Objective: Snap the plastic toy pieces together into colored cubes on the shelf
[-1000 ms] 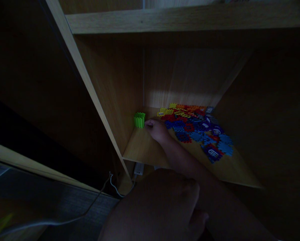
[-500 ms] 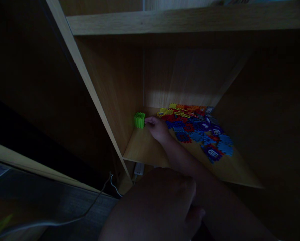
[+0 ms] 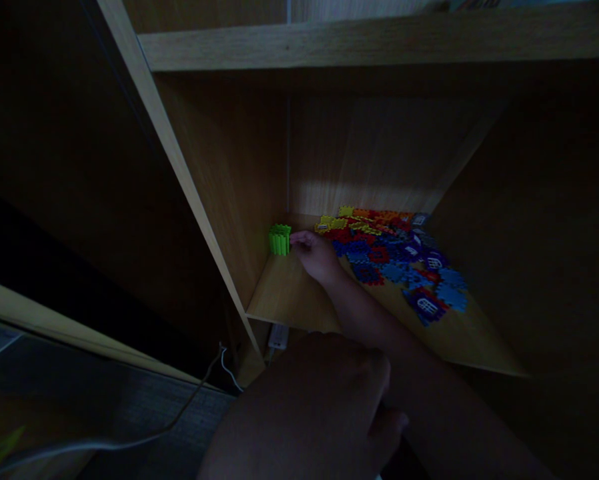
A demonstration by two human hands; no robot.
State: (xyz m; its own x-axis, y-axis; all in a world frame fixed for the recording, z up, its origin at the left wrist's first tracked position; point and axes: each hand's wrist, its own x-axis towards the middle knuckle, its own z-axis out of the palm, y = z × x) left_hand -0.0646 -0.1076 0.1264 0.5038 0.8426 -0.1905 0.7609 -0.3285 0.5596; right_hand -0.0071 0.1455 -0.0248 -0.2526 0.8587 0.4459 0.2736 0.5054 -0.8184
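Observation:
My right hand [image 3: 317,257] reaches into a wooden shelf compartment from the lower right. Its fingers point left, with the tips against or just beside the right side of a bright green stack of notched plastic tiles [image 3: 280,241]. That stack stands close to the left side wall. Behind and right of this hand spreads a loose pile of interlocking plastic tiles [image 3: 379,253] in yellow, orange, red, blue and purple, some with white window grids. Large in the foreground, my left hand [image 3: 337,390] is bent with curled fingers; whatever they may hold is hidden.
The compartment has a left side panel [image 3: 219,173] and an upper shelf board [image 3: 359,47] overhead. Below the lower shelf [image 3: 284,293] sits a white power strip [image 3: 278,337]. A pale cable [image 3: 179,417] runs across the lower left. The scene is dim.
The view has shifted very slightly. Both hands and the green stack keep nearly the same places.

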